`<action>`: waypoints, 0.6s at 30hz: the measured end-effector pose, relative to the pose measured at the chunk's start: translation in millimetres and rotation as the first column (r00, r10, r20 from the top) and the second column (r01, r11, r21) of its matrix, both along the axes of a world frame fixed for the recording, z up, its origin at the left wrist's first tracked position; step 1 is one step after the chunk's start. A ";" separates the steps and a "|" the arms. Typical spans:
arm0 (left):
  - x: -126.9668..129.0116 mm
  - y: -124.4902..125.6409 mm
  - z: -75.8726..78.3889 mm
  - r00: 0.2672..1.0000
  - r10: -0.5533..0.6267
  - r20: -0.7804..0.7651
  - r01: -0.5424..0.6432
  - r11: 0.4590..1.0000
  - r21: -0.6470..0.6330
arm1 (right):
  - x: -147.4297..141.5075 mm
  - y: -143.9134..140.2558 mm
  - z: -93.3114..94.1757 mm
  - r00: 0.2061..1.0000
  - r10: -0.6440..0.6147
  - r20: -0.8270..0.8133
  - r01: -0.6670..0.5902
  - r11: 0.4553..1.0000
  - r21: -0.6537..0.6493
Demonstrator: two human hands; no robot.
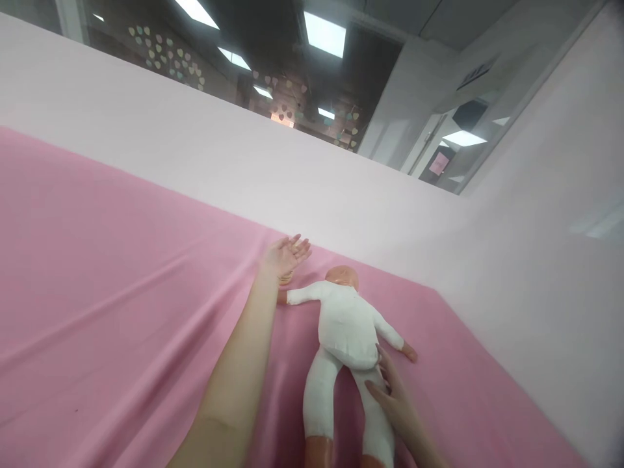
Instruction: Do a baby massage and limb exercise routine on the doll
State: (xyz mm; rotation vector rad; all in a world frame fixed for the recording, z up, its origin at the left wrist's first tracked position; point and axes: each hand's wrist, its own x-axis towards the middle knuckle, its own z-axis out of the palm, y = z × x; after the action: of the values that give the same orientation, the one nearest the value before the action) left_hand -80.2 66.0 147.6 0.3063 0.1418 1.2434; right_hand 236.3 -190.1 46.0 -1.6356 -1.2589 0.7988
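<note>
A pink sheet (pixel 97 273) covers the left and lower part of the frame, creased in long folds. Above it runs a pale wall (pixel 195 149), turning a corner at the right. The left hand (pixel 285 255), at centre frame, lies flat on the sheet with its fingers spread and released, just beside the doll's outstretched arm. One doll (pixel 344 325) in a white suit lies face down at lower centre, head toward the wall. The right hand (pixel 392 393), at lower right of centre, rests against the doll's hip and thigh, fingers loosely curled on it, not clenched. Nothing stands between hands and doll.
</note>
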 end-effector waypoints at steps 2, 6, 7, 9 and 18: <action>6.1 3.5 -4.6 0.998 -0.004 0.063 0.010 0.995 -0.095 | -2.5 1.1 3.4 0.994 -0.103 0.046 0.101 0.994 0.035; 17.4 7.5 -4.3 0.967 0.141 0.211 -0.080 0.958 -0.274 | -6.0 4.9 16.5 0.969 -0.149 0.197 0.113 0.976 0.184; 18.4 7.8 -2.7 0.958 0.158 0.240 -0.084 0.952 -0.293 | -7.0 6.4 19.7 0.964 -0.143 0.225 0.098 0.975 0.201; 17.8 7.5 1.1 0.945 0.159 0.286 -0.068 0.950 -0.305 | -10.5 10.2 25.9 0.954 -0.131 0.270 0.068 0.971 0.229; 20.1 -23.7 41.4 0.967 0.100 0.233 -0.075 0.991 -0.113 | -51.7 30.9 85.4 0.913 -0.023 0.408 -0.147 0.912 0.382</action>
State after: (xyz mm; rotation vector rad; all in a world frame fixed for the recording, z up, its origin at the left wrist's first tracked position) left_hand -60.1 42.3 189.0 0.0593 0.0123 1.3455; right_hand 184.6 -159.2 131.4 -1.4572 -1.6493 0.2015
